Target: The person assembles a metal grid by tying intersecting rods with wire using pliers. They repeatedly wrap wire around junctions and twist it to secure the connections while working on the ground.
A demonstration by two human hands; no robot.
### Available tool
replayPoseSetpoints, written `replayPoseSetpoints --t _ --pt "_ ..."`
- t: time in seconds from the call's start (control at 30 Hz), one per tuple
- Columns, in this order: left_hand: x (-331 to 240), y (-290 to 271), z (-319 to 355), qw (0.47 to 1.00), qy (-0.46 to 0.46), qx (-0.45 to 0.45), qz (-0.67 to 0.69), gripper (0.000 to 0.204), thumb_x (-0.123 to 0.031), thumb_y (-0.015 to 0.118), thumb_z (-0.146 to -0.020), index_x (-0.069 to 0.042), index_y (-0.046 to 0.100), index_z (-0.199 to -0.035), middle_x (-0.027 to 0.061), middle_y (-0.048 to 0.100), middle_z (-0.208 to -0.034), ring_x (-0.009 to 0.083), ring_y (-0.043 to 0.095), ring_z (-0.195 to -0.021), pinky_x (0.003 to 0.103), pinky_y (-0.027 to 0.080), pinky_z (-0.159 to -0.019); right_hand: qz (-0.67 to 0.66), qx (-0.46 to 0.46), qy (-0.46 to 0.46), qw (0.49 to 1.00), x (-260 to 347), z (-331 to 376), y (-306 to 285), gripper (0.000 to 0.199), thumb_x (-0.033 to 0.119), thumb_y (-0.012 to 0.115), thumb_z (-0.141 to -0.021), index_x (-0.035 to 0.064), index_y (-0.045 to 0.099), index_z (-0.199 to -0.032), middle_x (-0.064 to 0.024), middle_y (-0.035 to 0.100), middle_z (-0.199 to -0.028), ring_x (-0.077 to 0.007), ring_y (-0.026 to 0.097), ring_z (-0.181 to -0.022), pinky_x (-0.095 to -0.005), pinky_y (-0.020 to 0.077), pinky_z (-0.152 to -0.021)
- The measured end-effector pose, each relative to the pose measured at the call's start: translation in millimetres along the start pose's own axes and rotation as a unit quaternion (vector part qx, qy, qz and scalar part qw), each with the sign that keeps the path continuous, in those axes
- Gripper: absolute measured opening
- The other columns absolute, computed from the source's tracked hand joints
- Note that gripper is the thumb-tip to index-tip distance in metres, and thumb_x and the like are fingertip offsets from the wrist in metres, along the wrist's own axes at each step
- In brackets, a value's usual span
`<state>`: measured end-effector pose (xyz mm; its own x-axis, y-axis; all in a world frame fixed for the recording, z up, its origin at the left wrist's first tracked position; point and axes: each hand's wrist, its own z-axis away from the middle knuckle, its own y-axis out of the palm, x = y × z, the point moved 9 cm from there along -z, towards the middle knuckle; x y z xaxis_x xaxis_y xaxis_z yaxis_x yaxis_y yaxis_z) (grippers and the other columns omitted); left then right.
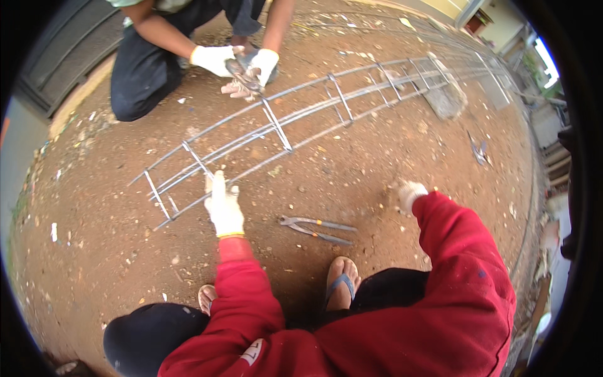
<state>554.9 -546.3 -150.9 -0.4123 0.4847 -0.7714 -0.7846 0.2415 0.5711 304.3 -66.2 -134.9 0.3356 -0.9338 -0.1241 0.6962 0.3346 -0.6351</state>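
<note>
A long, narrow steel rebar cage [289, 149] lies across the dirt, running from the left up to the far right, with square stirrups around its bars. My left hand [224, 210], in a white glove, is closed around the lower bar near the cage's left end, beside a stirrup. My right hand [408, 196], also gloved, hovers over bare ground to the right, apart from the cage. Its fingers are smeared by motion, and whether they hold anything does not show. Between my hands, in front of my feet, a pair of end-cutting pincers [317, 227] rests with its handles spread.
Across the cage a gloved co-worker's hands [260, 66] hold a dark tool against a stirrup. A flat stone [446, 99] sits under the cage's far part. Another pair of pliers [479, 151] lies at the right. A dark metal gate [63, 56] stands at the upper left.
</note>
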Motion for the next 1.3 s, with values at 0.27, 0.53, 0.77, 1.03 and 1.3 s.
replayPoseSetpoints --t 0.27,0.53,0.77,1.03,1.3 --pt "29 13 -1 0.984 -0.051 -0.008 0.17 0.044 -0.032 0.062 -0.096 -0.005 0.055 -0.131 0.0073 0.062 -0.119 0.0109 0.059 -0.079 0.025 0.046 -0.062 0.138 -0.115 0.06 0.982 -21 -30 -2 0.049 0.029 0.068 -0.086 0.0114 0.055 -0.13 -0.0138 0.068 -0.115 -0.0301 0.07 -0.095 -0.0417 0.058 -0.076" --pt "37 6 16 0.972 -0.076 0.053 0.214 0.049 -0.045 0.056 -0.097 -0.015 0.053 -0.136 0.0049 0.062 -0.123 0.0153 0.06 -0.087 0.03 0.05 -0.07 0.007 -0.246 0.021 0.969 -21 -20 10 0.053 0.027 0.074 -0.08 0.0123 0.052 -0.126 -0.0161 0.057 -0.125 -0.0354 0.066 -0.101 -0.0459 0.0546 -0.083" --pt "18 -3 6 0.97 -0.063 0.064 0.225 0.037 -0.043 0.058 -0.097 -0.01 0.061 -0.115 0.0079 0.066 -0.111 0.0173 0.061 -0.084 0.031 0.051 -0.066 -0.076 -0.269 -0.003 0.96 -20 -21 16 0.048 0.02 0.062 -0.088 0.0157 0.046 -0.134 -0.0175 0.053 -0.13 -0.0364 0.058 -0.116 -0.0459 0.0498 -0.094" --pt "11 -9 -4 0.991 -0.017 0.094 0.098 0.029 -0.03 0.061 -0.097 -0.004 0.06 -0.11 0.0151 0.064 -0.119 0.0143 0.06 -0.085 0.026 0.049 -0.068 -0.069 -0.27 0.078 0.957 -66 -28 -12 0.032 0.013 0.053 -0.089 0.0074 0.058 -0.121 -0.0223 0.061 -0.122 -0.0384 0.061 -0.111 -0.0475 0.0522 -0.089" --pt "2 -6 -7 0.996 -0.02 0.068 0.048 0.036 -0.027 0.063 -0.096 -0.004 0.058 -0.123 0.0132 0.063 -0.12 0.02 0.061 -0.093 0.033 0.052 -0.078 -0.133 -0.458 0.037 0.878 -54 -38 -28 0.058 0.014 0.068 -0.084 0.0151 0.044 -0.136 -0.0165 0.053 -0.133 -0.0351 0.058 -0.117 -0.0472 0.0507 -0.093"
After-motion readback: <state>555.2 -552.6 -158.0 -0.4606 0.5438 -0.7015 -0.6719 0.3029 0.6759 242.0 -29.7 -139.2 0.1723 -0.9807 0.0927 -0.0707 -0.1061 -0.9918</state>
